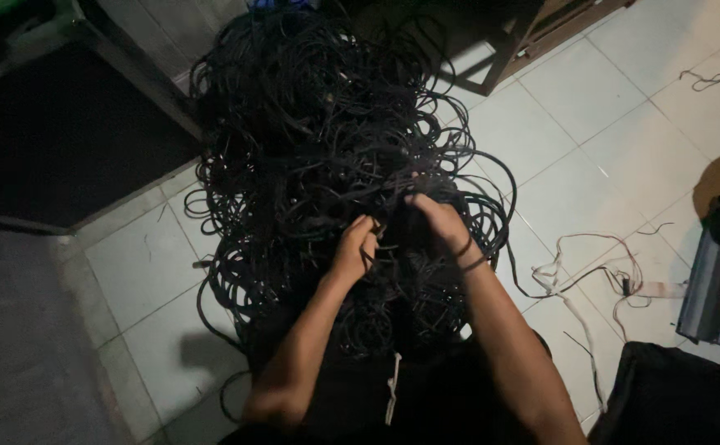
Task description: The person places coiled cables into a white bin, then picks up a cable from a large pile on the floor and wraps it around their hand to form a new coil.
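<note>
A big tangled heap of black cables [310, 140] lies on the white tiled floor in front of me and reaches onto my lap. My left hand [355, 245] is closed around some strands near the middle of the heap. Just to its right, my right hand [438, 222] grips more black strands, with a cable looped over its wrist. Both hands sit close together, fingers buried in the tangle.
A thin red and white wire bundle [603, 268] lies on the tiles to the right. A dark flat device [710, 280] stands at the right edge, a black bag [673, 395] below it. Dark wooden furniture legs [504, 45] rise behind the heap; a dark mat [55, 140] is left.
</note>
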